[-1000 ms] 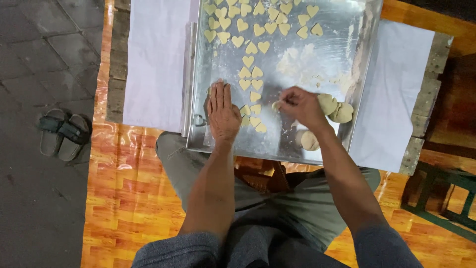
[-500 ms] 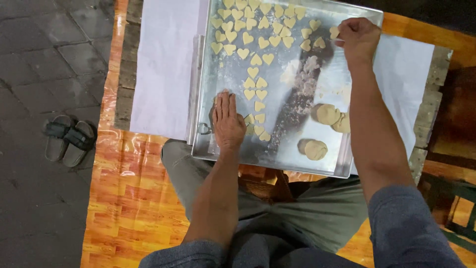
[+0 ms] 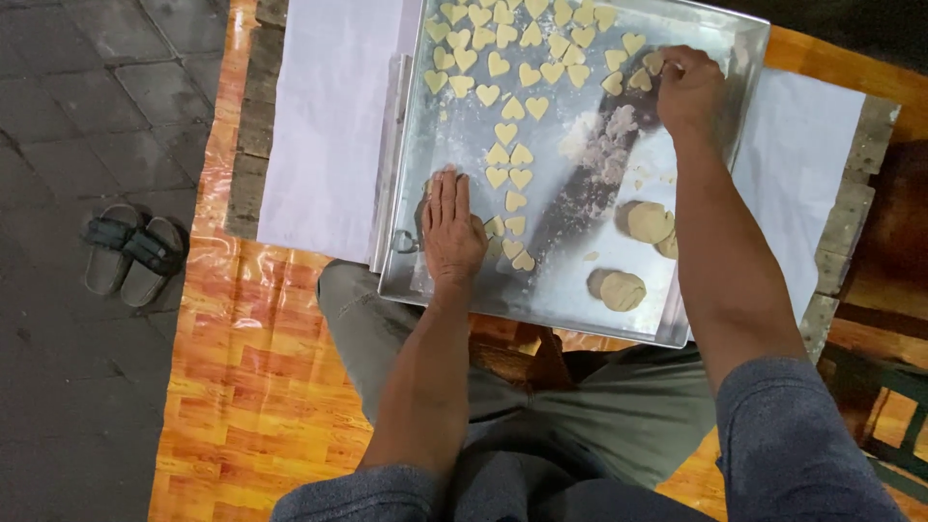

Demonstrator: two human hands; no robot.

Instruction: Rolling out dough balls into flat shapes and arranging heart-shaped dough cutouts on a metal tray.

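- Left hand [image 3: 452,230]: open, palm down, fingers together and extended, pressed flat on the near-left part of the metal baking tray [image 3: 454,145]; it holds nothing. Its fingertips point away from the body.
- Right hand [image 3: 688,89]: reached to the far-right corner of the tray, fingers curled and pinched at a heart-shaped dough piece [image 3: 654,62] at the end of the far rows; whether the piece is gripped or only touched cannot be told.
- Heart-shaped dough cut-outs [image 3: 505,66]: laid in rows across the far edge of the tray, to the left of the right hand, with a single column [image 3: 507,155] running from those rows back towards the left hand and ending just beside its little-finger side.
- Key relation: the rows run left to right across the far edge, and the right hand is at their right end; the column's long axis runs far to near, and the left hand is the nearer to it.
- Round dough lumps [image 3: 646,222]: beside the right forearm, nearer the body than the right hand; one more [image 3: 622,290] at the near edge.
- Loose flour [image 3: 601,135]: between the two hands.
- White cloth [image 3: 324,126]: under the tray, left of the left hand.
- Sandals [image 3: 130,253]: on the paved floor, well apart to the left.
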